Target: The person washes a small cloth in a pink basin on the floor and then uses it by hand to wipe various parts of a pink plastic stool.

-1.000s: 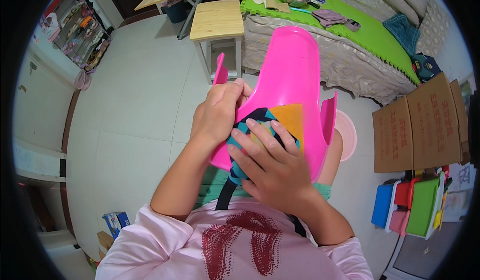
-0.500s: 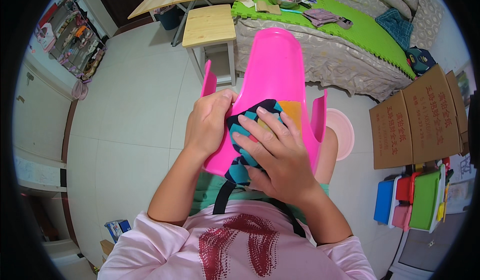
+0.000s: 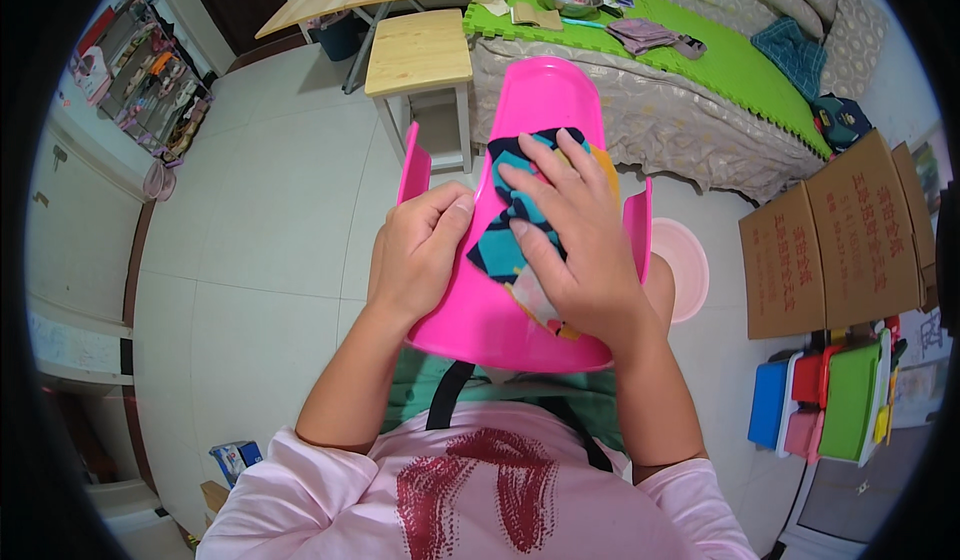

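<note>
A bright pink moulded plastic piece point(image 3: 460, 328), shaped somewhat like a child's seat, rests over my lap. It has a broad near end, a long rounded far end and raised flaps at both sides. My left hand point(image 3: 415, 250) is closed around its left edge, thumb on top. Flat on a patterned cloth point(image 3: 505, 252) in teal, navy and yellow lies my right hand point(image 3: 590, 240), fingers spread and pressing it against the pink surface. Part of the cloth is hidden under that palm.
Beyond the pink piece stand a wooden stool point(image 3: 418, 55) and a couch with a green foam mat point(image 3: 740, 85). A pale pink basin point(image 3: 682, 270) sits on the floor at right, near cardboard boxes point(image 3: 840, 245) and colourful bins point(image 3: 850, 410). A shoe rack point(image 3: 150, 75) is far left.
My right hand has slid the cloth forward, away from me, along the pink piece. My left hand keeps its hold on the left edge.
</note>
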### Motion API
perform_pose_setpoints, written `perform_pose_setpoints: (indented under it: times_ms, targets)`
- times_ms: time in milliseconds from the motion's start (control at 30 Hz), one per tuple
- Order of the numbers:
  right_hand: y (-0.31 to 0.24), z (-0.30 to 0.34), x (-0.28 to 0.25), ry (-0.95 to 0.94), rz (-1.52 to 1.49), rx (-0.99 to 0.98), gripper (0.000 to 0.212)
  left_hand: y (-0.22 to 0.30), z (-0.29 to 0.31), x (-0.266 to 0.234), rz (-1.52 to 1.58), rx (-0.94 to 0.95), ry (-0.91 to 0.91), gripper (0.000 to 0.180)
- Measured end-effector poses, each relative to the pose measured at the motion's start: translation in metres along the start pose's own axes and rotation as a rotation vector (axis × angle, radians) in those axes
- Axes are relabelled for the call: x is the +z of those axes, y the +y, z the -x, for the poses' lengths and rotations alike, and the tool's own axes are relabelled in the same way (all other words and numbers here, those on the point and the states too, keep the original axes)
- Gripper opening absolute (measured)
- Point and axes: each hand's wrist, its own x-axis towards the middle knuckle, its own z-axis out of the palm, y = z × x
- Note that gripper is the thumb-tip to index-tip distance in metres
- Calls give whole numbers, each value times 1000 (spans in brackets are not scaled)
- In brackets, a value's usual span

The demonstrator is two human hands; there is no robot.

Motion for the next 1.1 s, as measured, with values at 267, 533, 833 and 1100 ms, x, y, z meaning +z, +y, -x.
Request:
perform_pose_setpoints:
  times_ms: [267,533,833,1100]
  targets:
    - [-4,4,-3,-16,36,19,44,5,-1,1,-5,11,-30,23]
    - [-19,20,-6,-34,129,-5,49,0,-2,4,-37,43,14,22]
    - [-37,45,-7,-122,122,13,58,-1,-4,6,61,97,23,19]
    - [-42,66,1,-40,98,-45,57,-5,-3,7,90,119,18,18]
